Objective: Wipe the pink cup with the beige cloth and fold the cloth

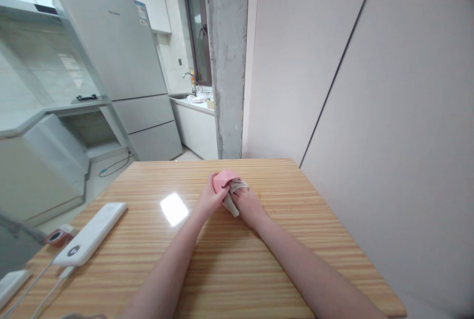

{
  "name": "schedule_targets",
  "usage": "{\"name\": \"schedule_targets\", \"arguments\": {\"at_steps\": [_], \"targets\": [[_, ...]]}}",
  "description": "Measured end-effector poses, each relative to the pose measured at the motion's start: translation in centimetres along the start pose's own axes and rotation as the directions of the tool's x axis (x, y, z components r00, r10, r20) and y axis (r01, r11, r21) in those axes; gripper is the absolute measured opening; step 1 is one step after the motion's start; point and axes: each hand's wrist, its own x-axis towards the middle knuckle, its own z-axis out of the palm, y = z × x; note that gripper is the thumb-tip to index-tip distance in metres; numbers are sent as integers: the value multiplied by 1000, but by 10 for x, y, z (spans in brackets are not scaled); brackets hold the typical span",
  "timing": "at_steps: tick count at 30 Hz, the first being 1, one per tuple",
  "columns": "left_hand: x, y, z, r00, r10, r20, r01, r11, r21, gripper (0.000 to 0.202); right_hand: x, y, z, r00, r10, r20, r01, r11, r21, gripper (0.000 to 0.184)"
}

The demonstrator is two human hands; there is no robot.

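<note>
Holding the pink bowl [225, 177] at 12 o'clock over the counter [314, 210], our left hand [211, 194] pinches its side, thumb toward us, while our right hand [249, 204] has the grey cloth [231, 205] gathered in its grip at the opening (the fingertips are partly hidden in the folds). To do this well, we want the left pinch firm but light, the loose tail of cloth tucked away, and the bowl turned against the cloth so our wrists need not strain. The striped wood is glossy, with a glare patch [175, 209] at 10 o'clock; a long white block [96, 232] lies at 9. Beyond, the refrigerator [111, 57] stands near 11, a rough grey column [227, 62] at 12, a pale wall [289, 62] toward 2.
</note>
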Motion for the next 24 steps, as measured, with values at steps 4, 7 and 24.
{"name": "schedule_targets", "arguments": {"at_steps": [4, 7, 24], "targets": [[-5, -10, 26, 995, 2, -96, -25, 969, -246, 76, -4, -5, -4, 989, 77, -129, -65, 994, 90, 27], [-5, -16, 31, 992, -17, -127, -14, 972, -235, 62, -4, -4, -3, 981, 42, -188, -9, 985, 171, 27], [-6, -15, 21, 996, 63, -57, -72, 983, -172, 60, 0, 11, -4, 967, -88, -239, 147, 959, 241, 29]]}}
